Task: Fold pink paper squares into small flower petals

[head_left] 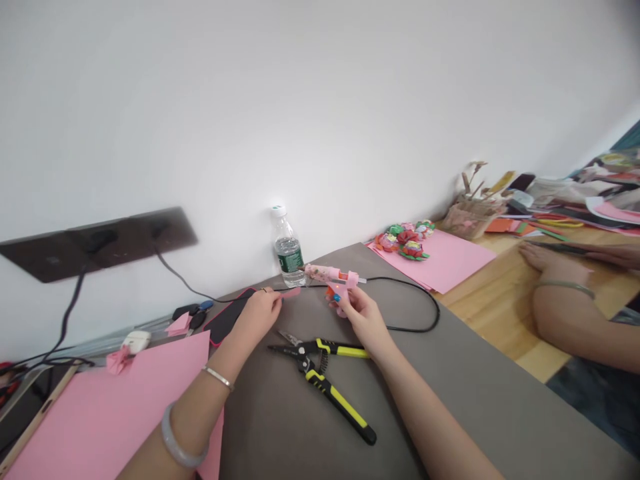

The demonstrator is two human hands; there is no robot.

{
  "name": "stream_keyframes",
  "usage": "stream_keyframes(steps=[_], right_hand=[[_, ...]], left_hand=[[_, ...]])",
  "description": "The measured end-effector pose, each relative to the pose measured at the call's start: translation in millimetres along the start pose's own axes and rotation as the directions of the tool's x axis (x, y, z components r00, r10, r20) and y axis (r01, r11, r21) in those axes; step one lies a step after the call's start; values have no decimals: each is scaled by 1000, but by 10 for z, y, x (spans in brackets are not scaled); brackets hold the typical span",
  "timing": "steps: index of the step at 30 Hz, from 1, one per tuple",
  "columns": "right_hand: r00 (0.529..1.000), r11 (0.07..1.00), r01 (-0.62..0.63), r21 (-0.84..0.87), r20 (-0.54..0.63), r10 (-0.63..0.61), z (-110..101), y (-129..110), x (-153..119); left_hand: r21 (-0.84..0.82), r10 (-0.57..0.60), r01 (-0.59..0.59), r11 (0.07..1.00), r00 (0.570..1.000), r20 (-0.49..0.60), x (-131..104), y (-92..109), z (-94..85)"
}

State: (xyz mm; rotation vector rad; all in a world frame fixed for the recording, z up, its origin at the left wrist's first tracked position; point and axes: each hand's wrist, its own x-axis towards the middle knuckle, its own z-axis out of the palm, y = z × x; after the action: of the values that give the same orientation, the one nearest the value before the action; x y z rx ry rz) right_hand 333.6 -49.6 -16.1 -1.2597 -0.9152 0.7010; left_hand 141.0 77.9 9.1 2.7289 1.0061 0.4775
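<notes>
My right hand is wrapped round the handle of a pink hot glue gun, its nozzle pointing left. A clear stick pokes out of the gun's back end, and a small red light shows on its side. Between the fingertips of my left hand is a small strip of pink paper, just below the nozzle and apart from it. Closer to me, pliers with yellow and black handles lie spread on the grey table.
Behind the gun stands a water bottle. Pink sheets lie at left; paper flowers rest on more pink paper at right. A black cable loops across the table. Another person's arm is over the wooden table.
</notes>
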Motion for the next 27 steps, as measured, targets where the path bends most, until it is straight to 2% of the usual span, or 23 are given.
stream_keyframes(steps=[7,12,21,27], right_hand=[[1000,1000,-8,15,9,8,2,-15,1],[1000,1000,8,16,8,-8,0,-3,9],[1000,1000,-2,30,-7,2,1,10,12],[1000,1000,0,23,-10,0,-4,16,4]], left_hand=[[-92,-40,30,995,993,-111,26,-98,10],[-151,-36,14,988,989,-143,-1,-94,8],[-183,-34,21,983,997,-67,-31,-22,-18],[-163,-82,82,983,997,11,-8,33,-42]])
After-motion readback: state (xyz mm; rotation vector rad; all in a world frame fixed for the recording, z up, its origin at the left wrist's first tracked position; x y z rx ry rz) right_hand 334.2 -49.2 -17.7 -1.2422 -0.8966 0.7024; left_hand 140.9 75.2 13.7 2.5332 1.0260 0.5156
